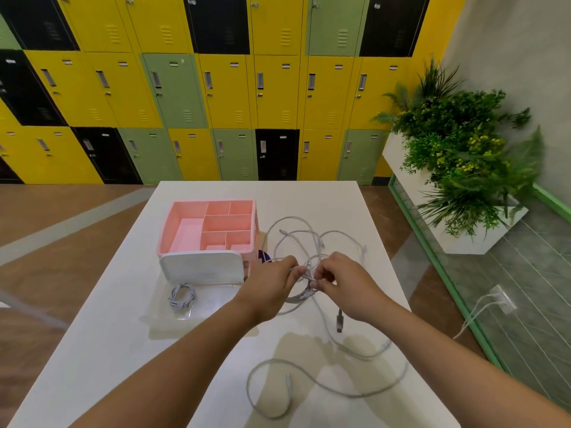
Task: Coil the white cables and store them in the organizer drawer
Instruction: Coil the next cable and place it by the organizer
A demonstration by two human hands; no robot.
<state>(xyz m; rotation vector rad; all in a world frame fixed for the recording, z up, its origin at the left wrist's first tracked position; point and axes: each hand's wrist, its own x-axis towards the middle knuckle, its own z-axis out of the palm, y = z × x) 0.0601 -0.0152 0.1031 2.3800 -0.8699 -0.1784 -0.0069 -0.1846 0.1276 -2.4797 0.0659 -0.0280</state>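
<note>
Just right of the organizer [210, 230], both hands, left hand [272, 285] and right hand [346, 285], pinch the tangled white cables [309, 242] between them; no writing is readable.

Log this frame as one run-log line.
phase: coiling | left hand: holds partial coil | right hand: pinches same cable | drawer: open, one coiled cable inside | loose cables: on table

Forearms outstretched, left grip [272, 282] and right grip [346, 281] close together, fingers curled around white cable [293, 299]
</note>
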